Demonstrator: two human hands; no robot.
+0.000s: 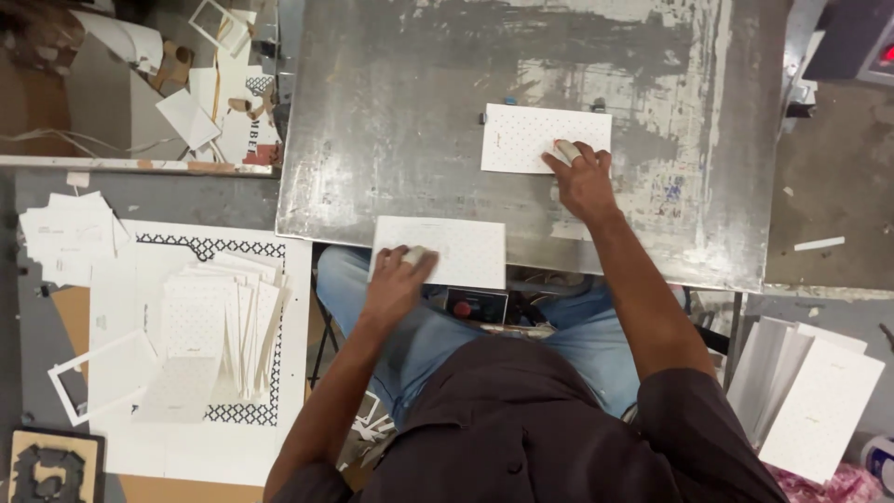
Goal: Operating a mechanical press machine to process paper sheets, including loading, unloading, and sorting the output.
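My right hand (582,177) rests with taped fingertips on the lower right corner of a white dotted card (535,138) that lies flat on the worn metal plate (391,112). My left hand (399,277), also with taped fingers, presses on a second white dotted card (466,251) at the plate's near edge, above my lap. Both cards lie flat. Neither hand closes around its card; the fingers lie on top.
A fanned stack of similar white cards (219,326) lies on a patterned sheet at the left, with a cut-out white frame (93,377) beside it. More white sheets (815,396) sit at the lower right. Paper scraps (200,84) fill a bin at the upper left.
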